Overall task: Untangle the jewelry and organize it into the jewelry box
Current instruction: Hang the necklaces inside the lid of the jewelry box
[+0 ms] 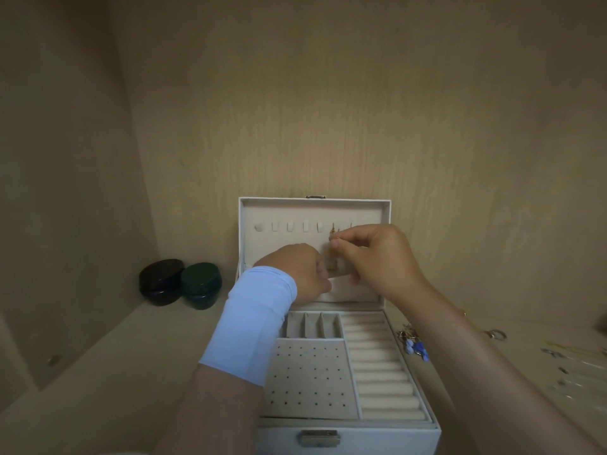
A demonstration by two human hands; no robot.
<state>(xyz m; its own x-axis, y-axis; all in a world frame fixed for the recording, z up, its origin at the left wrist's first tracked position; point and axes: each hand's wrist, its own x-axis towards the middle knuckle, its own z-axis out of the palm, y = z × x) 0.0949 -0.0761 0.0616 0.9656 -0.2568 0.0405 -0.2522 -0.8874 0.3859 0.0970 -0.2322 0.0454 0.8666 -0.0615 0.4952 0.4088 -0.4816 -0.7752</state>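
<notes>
While a thin gold chain (332,261) hung against the inside of the raised lid (295,211) of the jewelry box (348,436), the right hand (377,257) pinched its top end between thumb and forefinger, just under the row of hooks (289,227). That grip was narrow and closed on the chain. The left hand (302,270) sat just beside it and lower, fingers curled toward the hanging length. Whether its grip really held the chain could not be told, since the fingertips were hidden.

The step in hand looked like hanging the chain on a hook. To do it well, the right hand would need to hold the loop open and slide it fully over one hook only. The lower hand should keep the length straight and lightly taut so it could not twist or catch a neighbouring hook.

Below the lid lay small compartments (312,325), a panel of earring holes (308,376) and ring rolls (377,366). More jewelry waited on the shelf (131,372) to the right of the box: a blue-beaded piece (417,349), a gold hoop (496,334) and blurred chains (571,362). Two dark round jars (179,284) stood well apart on the left. A pale blue sleeve (253,326) covered the left wrist.

No brand, label or writing could be read anywhere, not even on the front clasp (318,438).
</notes>
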